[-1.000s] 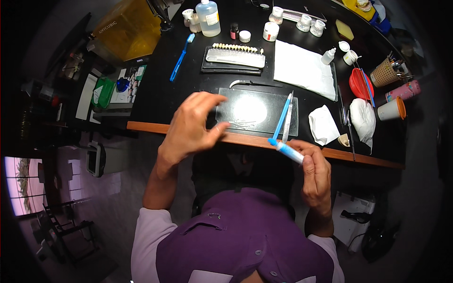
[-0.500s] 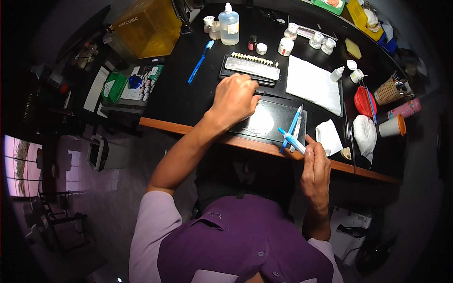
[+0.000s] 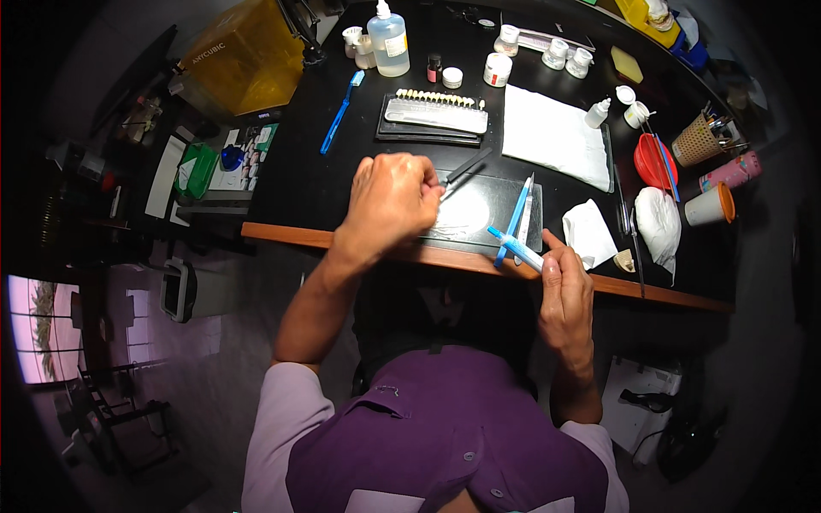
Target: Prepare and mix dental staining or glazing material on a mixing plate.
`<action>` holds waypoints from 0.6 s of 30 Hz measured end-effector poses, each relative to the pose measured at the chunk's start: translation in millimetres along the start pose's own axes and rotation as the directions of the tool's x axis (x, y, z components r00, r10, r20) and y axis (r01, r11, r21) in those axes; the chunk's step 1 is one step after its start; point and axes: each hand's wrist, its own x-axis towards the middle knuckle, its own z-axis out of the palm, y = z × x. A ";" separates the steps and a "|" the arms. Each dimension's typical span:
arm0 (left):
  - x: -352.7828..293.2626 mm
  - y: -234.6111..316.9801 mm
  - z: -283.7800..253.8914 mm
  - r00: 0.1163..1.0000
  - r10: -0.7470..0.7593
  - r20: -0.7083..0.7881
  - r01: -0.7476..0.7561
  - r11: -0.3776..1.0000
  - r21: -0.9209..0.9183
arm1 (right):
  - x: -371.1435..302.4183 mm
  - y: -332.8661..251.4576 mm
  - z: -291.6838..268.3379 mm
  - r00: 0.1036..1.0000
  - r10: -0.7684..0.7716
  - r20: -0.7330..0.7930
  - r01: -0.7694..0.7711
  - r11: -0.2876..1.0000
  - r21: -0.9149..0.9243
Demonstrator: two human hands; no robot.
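My left hand [image 3: 392, 198] is closed over the near left part of a dark glass slab [image 3: 532, 224], pinching the metal end of a slim black-handled tool [image 3: 469, 168]. The handle points away to the far right; the working end is hidden by my fingers. At the bench edge, my right hand [image 3: 566, 295] holds a light-blue and white tube-shaped tool [image 3: 518, 250], its narrow tip pointing left. A blue slender tool [image 3: 518, 209] and a pale metal one [image 3: 526, 224] lie on the slab's right side, partly behind the held tube.
Beyond the slab lies a tooth shade guide [image 3: 436, 114] on a dark case. A blue toothbrush [image 3: 342, 113] lies left, near a clear bottle [image 3: 389, 47]. White sheets [image 3: 556, 141], a red bowl [image 3: 655, 161], an orange-lidded cup [image 3: 710, 205] and a white bag [image 3: 657, 227] occupy the right.
My left hand has moved nearer and left from beside the shade guide, and the black-handled tool has come up with it. My right hand keeps its hold on the tube-shaped tool.
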 end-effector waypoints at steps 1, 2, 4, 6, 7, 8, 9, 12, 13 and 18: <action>-7.2 11.6 -4.8 0.998 -0.061 0.026 0.063 0.991 -0.118 | -0.1 0.1 1.6 1.000 -0.020 -0.007 0.020 1.000 0.006; -14.2 18.2 -0.8 0.998 -0.063 0.017 0.065 0.984 -0.167 | 0.6 0.7 2.6 0.999 -0.040 -0.016 0.041 0.999 0.009; -21.7 31.1 14.2 0.992 -0.109 0.058 0.119 0.966 -0.228 | 0.6 1.8 2.1 0.999 -0.032 -0.020 0.032 0.999 0.003; -23.2 42.7 31.4 0.998 -0.064 -0.009 0.060 0.970 -0.236 | 0.0 3.5 2.2 0.999 -0.021 -0.028 0.021 1.000 -0.006; -23.1 48.0 36.5 0.997 -0.082 0.003 0.080 0.966 -0.246 | 0.6 7.1 3.1 0.999 -0.029 -0.029 0.029 0.999 0.012; -23.2 51.0 39.5 0.995 -0.099 0.015 0.099 0.961 -0.257 | 0.7 9.3 2.9 0.999 -0.037 -0.031 0.038 0.999 0.030; -23.9 51.0 41.3 0.995 -0.100 0.014 0.100 0.961 -0.258 | -0.3 9.8 1.7 0.999 -0.039 -0.030 0.040 0.999 0.029; -23.6 50.8 44.0 0.988 -0.122 0.094 0.145 0.939 -0.312 | -0.5 12.3 -4.6 0.995 0.099 0.017 -0.100 0.971 0.215; -25.3 48.9 41.3 0.988 -0.120 0.092 0.145 0.923 -0.356 | -0.7 13.4 -7.1 0.993 0.113 0.026 -0.115 0.944 0.310; -39.0 30.3 21.1 0.968 -0.219 -0.122 0.170 0.932 -0.319 | 1.0 21.2 -5.8 0.992 0.125 0.002 -0.113 0.886 0.449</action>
